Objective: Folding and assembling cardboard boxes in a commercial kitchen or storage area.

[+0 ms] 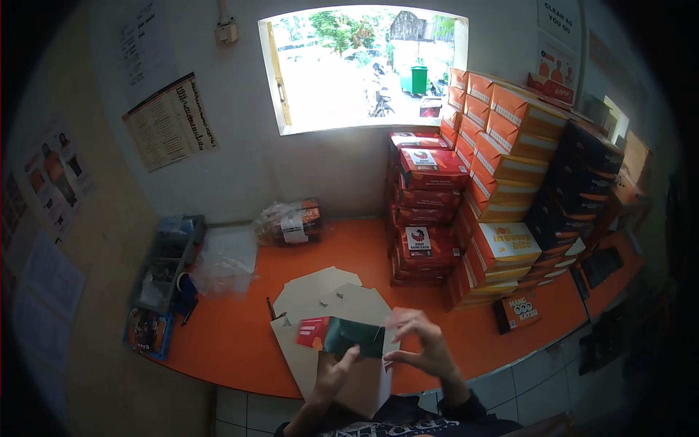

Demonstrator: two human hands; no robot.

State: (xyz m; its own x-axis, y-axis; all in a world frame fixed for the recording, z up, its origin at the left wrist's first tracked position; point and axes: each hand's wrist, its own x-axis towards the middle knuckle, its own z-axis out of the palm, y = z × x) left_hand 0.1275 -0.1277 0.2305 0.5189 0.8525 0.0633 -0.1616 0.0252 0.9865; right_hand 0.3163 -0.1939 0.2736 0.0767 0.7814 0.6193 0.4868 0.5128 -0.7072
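In the head view, a person held a card box (354, 336) low in front of the body. It was over the near part of an orange table (233, 328), above some pale flat card sheets (317, 284). The box was green and red on one side and plain on another, and it was not in its full shape yet. Two small bits lay on the sheets just past it.

The left hand (336, 376) had hold of the box from the near side. Its thumb pressed on the green part. Its other fingers were mostly hidden, so nobody could tell how far they were bent, but the grip looked closed.

The right hand (431, 349) was at the right end of the box. Its fingers were bent and its thumb stood apart from them, with a gap between. The tips were by the card's edge, but they were blurry, so one cannot tell if they pinched it or only touched it.

The step in hand looked like folding the card and shaping its right end. The next move seemed to call for the left hand to keep the box steady, while the right hand bent the end in neatly. Pushing too hard could crease the card.
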